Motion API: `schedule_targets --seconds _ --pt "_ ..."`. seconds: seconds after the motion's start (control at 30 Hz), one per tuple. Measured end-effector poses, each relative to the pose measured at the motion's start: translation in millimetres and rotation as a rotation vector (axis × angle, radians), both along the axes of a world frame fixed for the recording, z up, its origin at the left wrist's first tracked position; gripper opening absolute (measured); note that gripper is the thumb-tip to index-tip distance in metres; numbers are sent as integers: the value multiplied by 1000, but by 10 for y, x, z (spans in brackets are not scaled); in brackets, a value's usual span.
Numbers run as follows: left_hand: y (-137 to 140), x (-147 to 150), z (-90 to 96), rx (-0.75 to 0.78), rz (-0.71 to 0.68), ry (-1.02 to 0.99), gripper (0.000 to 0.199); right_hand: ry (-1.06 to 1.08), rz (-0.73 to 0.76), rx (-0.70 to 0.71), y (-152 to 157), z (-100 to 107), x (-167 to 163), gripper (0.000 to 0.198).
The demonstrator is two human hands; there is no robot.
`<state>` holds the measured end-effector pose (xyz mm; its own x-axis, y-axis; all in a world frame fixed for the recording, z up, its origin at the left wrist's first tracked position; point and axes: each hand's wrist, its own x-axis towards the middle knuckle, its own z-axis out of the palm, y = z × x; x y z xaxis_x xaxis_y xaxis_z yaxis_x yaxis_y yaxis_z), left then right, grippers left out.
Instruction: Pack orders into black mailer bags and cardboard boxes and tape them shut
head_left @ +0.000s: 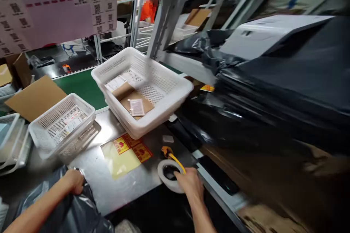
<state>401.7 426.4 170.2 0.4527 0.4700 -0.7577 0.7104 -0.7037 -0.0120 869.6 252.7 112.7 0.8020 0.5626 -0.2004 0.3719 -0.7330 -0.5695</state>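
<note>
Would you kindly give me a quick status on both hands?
Left hand gripping black bag. Right hand on tape roll. Yellow label sheet between them.

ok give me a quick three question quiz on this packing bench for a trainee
1. True or false: the right hand rests on a roll of tape.
2. What does the left hand grip? A) a white basket B) a grey plastic bag C) a cardboard sheet
3. Fill in: the sheet of red and yellow stickers lies on the metal table in front of the large white ____.

Key
1. True.
2. B, the grey plastic bag.
3. Basket, which holds a brown envelope.
</note>
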Motion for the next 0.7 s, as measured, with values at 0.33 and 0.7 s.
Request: schedule_targets --seconds 0.33,0.7 --pt "-320 -52 216 117 -53 -63 40 648 800 352 1745 -373 -2395 81" --pt "-413 -265 156 236 108 -270 43 1224 1347 184 2139 -597 -3018 72"
